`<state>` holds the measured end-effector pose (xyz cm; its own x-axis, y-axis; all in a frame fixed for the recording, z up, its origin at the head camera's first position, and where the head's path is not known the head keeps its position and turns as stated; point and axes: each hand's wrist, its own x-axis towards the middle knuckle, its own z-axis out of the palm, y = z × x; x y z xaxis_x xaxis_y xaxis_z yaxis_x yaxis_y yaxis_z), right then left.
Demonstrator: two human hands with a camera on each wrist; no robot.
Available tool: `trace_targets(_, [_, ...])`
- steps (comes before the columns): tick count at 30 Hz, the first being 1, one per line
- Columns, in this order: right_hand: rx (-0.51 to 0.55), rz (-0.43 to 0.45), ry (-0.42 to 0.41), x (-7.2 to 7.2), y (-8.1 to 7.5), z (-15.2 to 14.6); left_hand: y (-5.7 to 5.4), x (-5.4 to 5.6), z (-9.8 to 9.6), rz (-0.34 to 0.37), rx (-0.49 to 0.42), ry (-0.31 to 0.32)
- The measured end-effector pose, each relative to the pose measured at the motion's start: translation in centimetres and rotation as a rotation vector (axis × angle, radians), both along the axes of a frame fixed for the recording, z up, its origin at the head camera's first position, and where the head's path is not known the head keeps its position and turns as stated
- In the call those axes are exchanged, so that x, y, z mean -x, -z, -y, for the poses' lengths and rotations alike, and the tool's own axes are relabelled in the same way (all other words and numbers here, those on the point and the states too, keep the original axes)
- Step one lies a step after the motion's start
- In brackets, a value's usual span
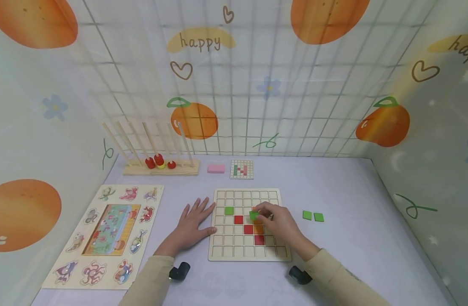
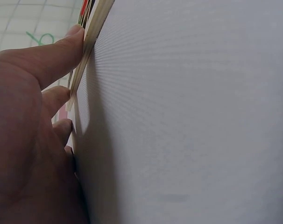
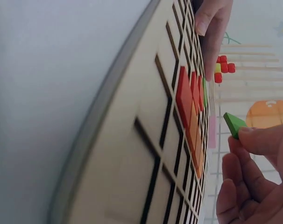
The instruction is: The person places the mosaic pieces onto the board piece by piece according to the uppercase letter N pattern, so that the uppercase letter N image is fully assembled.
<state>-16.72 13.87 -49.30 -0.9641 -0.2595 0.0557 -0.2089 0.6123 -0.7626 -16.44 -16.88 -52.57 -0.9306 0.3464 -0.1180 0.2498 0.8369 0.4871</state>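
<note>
A wooden grid board (image 1: 222, 253) lies on the table in front of me. My right hand (image 1: 280, 223) pinches a small green square tile (image 3: 234, 123) between thumb and fingers, held above the board's grid. Flat on the left table side, my left hand (image 1: 191, 226) has its fingers spread, with thumb and fingertips at the board's left edge. Set in the grid are one green tile (image 1: 229, 210), a diagonal of red tiles (image 1: 248, 229) and orange tiles (image 1: 258, 229), partly covered by the right hand. Two loose green tiles (image 1: 307, 215) lie right of the board.
Behind the board are a small card with a coloured grid pattern (image 1: 241, 169) and a pink block (image 1: 216, 168). A wooden rod stand (image 1: 134, 171) with several beads is at the back left. A sea-animal puzzle board (image 1: 84, 284) covers the left side. Patterned curtains surround the table.
</note>
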Motion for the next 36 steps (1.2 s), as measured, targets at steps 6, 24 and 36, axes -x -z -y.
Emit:
trace_targets(6, [-0.002,-0.029,-0.039,0.0,0.1,1.0,-0.1,0.0,-0.1,0.004,0.001,-0.002])
trace_targets(24, [-0.076,-0.064,-0.145,0.6,1.0,4.2,0.0,0.1,0.0,0.011,0.011,0.004])
trace_targets(36, [-0.149,-0.08,-0.184,1.1,1.2,5.8,-0.1,0.1,0.0,0.005,0.0,0.007])
